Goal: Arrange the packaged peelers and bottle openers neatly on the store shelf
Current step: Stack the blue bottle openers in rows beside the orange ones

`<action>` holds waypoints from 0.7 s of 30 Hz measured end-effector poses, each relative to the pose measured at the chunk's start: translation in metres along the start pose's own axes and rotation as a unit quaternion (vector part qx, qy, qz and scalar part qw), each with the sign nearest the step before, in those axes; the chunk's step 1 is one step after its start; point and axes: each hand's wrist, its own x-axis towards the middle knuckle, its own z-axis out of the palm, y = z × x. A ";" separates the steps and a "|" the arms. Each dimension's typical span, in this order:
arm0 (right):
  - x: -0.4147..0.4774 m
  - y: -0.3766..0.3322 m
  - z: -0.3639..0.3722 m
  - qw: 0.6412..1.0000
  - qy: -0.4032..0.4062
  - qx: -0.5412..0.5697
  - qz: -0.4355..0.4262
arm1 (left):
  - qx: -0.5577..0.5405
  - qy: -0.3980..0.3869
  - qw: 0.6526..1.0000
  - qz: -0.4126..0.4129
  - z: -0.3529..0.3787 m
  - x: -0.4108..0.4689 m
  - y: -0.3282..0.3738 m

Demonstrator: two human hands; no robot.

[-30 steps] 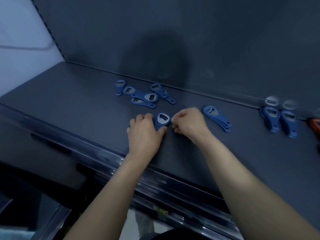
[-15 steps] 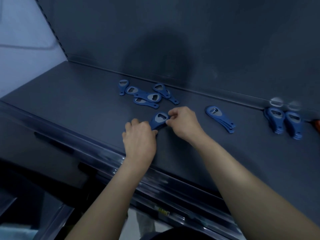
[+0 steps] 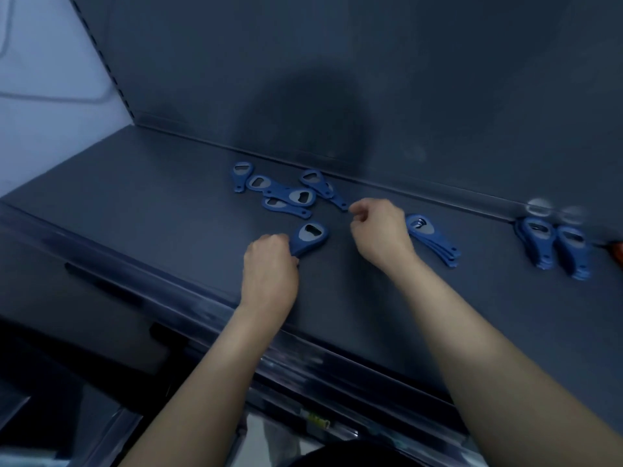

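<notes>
Matt shelf (image 3: 168,210); blue plastic bottle openers (image 3: 290,197)

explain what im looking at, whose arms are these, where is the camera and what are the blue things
No machine here: these are a person's two bare arms, filmed by one wide-angle camera worn on the head, looking down at a dark store shelf. Blue bottle openers lie on it: a loose pile near the back, a neat stack to the right, two more stacks farther right. The left hand grips an opener by its handle. The right hand, fingers loosely curled, holds nothing visible, close to the pile.
</notes>
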 end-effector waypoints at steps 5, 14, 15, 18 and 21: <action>-0.003 0.031 -0.030 0.976 0.117 -0.176 0.059 | -0.014 0.007 0.999 0.034 0.014 0.010 0.019; -0.020 0.073 -0.048 0.965 0.089 -0.189 0.158 | -0.057 -0.016 0.995 0.080 0.040 0.014 0.058; -0.021 0.074 -0.049 0.966 0.093 -0.182 0.156 | -0.059 -0.022 0.994 0.084 0.041 0.014 0.062; -0.023 0.074 -0.050 0.968 0.107 -0.163 0.160 | -0.053 -0.039 0.993 0.101 0.045 0.016 0.071; -0.026 0.076 -0.048 0.966 0.120 -0.162 0.160 | -0.050 -0.047 0.992 0.101 0.048 0.019 0.078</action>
